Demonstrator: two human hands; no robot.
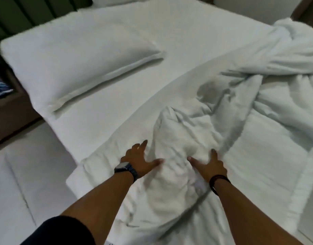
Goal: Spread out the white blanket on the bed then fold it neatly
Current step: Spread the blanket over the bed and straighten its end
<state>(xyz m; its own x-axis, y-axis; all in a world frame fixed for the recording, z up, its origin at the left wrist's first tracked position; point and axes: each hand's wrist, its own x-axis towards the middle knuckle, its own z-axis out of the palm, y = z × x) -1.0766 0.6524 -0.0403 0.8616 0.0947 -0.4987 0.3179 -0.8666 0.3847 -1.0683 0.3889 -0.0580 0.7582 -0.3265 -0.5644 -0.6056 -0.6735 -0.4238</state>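
Note:
The white blanket [240, 131] lies crumpled over the near and right part of the bed [178, 32], with a raised bunch of folds in the middle. My left hand [139, 160], with a watch on the wrist, rests flat with fingers spread on the left side of that bunch. On the bunch's right side, my right hand [209, 165], with a dark wristband, presses flat with its fingers apart. Neither hand grips the cloth. The blanket's far right part is heaped in thick twists near the bed's edge.
A white pillow [69, 64] lies at the left head of the bed. A green padded headboard [28, 11] stands behind it. Pale floor tiles [28, 174] run along the bed's left side, with a low brown bedside unit [9, 106] at far left.

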